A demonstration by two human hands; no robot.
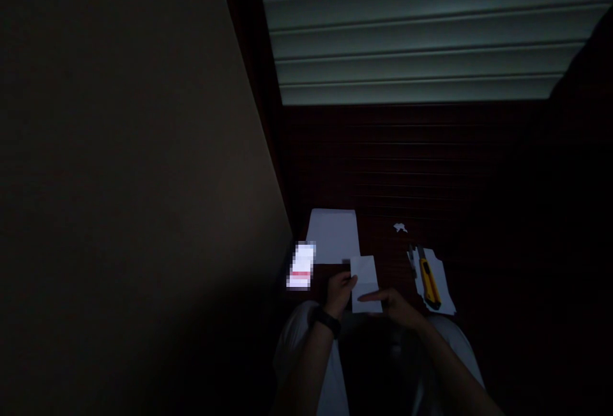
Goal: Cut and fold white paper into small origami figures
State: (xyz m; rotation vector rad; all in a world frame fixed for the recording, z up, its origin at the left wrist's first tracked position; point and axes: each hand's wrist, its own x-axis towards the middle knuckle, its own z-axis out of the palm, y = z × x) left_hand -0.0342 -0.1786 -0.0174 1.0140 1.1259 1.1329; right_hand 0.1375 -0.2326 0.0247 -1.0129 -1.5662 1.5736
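Note:
A small white sheet of paper point(365, 271) with a crease across its middle is held up over my lap. My left hand point(340, 291), with a dark band on the wrist, grips its left edge, thumb on the front. My right hand point(396, 307) is at the lower right of the sheet. Its index finger stretches across the front, and its other fingers are partly hidden at the bottom edge. To the right, a yellow utility knife point(430, 284) lies on a stack of white paper point(446, 291), beside a dark slim object point(412, 261) like a pen.
A larger white sheet point(334, 235) lies at the back left on the dark surface. A lit phone point(301, 267), its screen blurred, is left of my hands. A torn paper scrap point(400, 227) lies further back. A wall point(191, 179) rises on the left; a slatted panel point(407, 52) stands ahead.

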